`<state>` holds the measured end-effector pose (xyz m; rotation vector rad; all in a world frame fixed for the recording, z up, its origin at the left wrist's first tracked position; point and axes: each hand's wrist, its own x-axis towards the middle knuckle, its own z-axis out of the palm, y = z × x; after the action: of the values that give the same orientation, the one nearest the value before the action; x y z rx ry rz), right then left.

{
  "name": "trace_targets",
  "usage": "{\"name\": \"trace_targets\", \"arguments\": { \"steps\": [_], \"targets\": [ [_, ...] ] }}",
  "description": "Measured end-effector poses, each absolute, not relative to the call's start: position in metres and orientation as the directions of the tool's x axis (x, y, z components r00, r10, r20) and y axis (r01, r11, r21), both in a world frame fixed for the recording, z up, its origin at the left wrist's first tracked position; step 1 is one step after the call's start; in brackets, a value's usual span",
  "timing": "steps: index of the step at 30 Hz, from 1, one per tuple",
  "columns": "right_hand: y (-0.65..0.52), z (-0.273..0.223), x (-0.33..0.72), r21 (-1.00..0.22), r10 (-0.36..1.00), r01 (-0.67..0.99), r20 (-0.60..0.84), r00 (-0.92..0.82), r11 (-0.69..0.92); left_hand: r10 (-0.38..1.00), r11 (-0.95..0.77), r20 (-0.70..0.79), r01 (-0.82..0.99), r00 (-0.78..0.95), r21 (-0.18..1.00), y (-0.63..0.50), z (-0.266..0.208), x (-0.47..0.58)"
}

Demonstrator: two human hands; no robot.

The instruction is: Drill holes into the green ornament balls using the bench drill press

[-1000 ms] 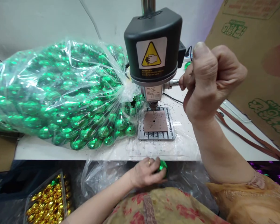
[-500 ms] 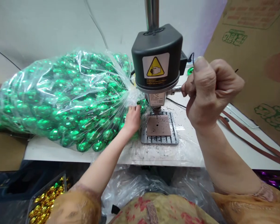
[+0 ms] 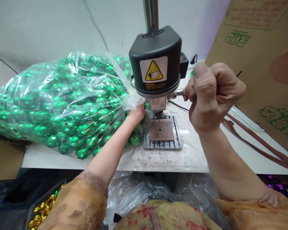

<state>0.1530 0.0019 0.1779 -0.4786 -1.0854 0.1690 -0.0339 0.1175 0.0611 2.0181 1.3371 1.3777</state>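
Note:
My right hand [image 3: 207,95] is closed in a fist around the feed lever [image 3: 179,92] on the right side of a small drill press [image 3: 156,60]. My left hand [image 3: 138,112] reaches to the gathered mouth of a clear plastic bag [image 3: 132,99]. Its fingers are mostly hidden there, so I cannot tell what they touch. Many shiny green faceted beads [image 3: 69,127] fill the bag. Below the drill chuck [image 3: 158,113] lies a brown square board [image 3: 166,134] with a dark hole, resting on the slotted metal base [image 3: 147,145].
Dark shavings are scattered around the base on the white table [image 3: 50,159]. A large cardboard box [image 3: 256,73] stands at the right, with brown straps [image 3: 259,139] before it. Gold beads [image 3: 42,207] lie in a container at lower left. Clear plastic sheeting [image 3: 144,188] hangs below the table edge.
My left hand has moved slightly farther into the bag's mouth, and its fingers now show less. My right hand stays on the lever. The whole view has shifted a little.

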Motion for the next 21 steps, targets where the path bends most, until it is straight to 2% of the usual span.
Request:
{"name": "trace_targets", "arguments": {
  "steps": [4,6,7,8,10,12,15,18,21],
  "targets": [
    [0.001,0.179,0.154,-0.443,0.36,0.087,0.813,0.458,0.892,0.864,-0.455,0.468,0.69,0.187,0.563,0.064,0.07,-0.041],
    [0.002,0.178,0.154,-0.453,0.36,0.105,0.811,0.461,0.886,0.864,-0.448,0.461,0.725,0.201,0.523,0.031,0.07,-0.042],
    [0.003,0.178,0.154,-0.461,0.364,0.113,0.808,0.462,0.88,0.868,-0.445,0.458,0.714,0.194,0.541,0.015,0.067,-0.041],
    [0.003,0.177,0.154,-0.465,0.367,0.116,0.807,0.463,0.878,0.879,-0.433,0.448,0.661,0.161,0.613,0.001,0.063,-0.039],
    [0.005,0.176,0.154,-0.462,0.366,0.106,0.805,0.467,0.881,0.918,-0.393,0.372,0.445,0.138,0.805,-0.021,0.049,-0.033],
    [0.006,0.175,0.154,-0.43,0.34,0.095,0.814,0.471,0.898,0.956,-0.288,0.267,0.211,0.123,0.934,-0.03,0.034,-0.026],
    [0.006,0.176,0.154,-0.422,0.323,0.129,0.827,0.46,0.897,0.985,-0.172,0.17,0.039,0.032,0.984,-0.025,0.017,-0.019],
    [0.003,0.177,0.154,-0.454,0.347,0.156,0.825,0.447,0.877,0.987,-0.161,0.161,-0.01,0.0,0.987,-0.011,0.011,-0.018],
    [0.002,0.178,0.154,-0.434,0.34,0.121,0.824,0.453,0.893,0.982,-0.187,0.187,-0.007,0.031,0.982,-0.001,0.008,-0.018]
  ]
}}
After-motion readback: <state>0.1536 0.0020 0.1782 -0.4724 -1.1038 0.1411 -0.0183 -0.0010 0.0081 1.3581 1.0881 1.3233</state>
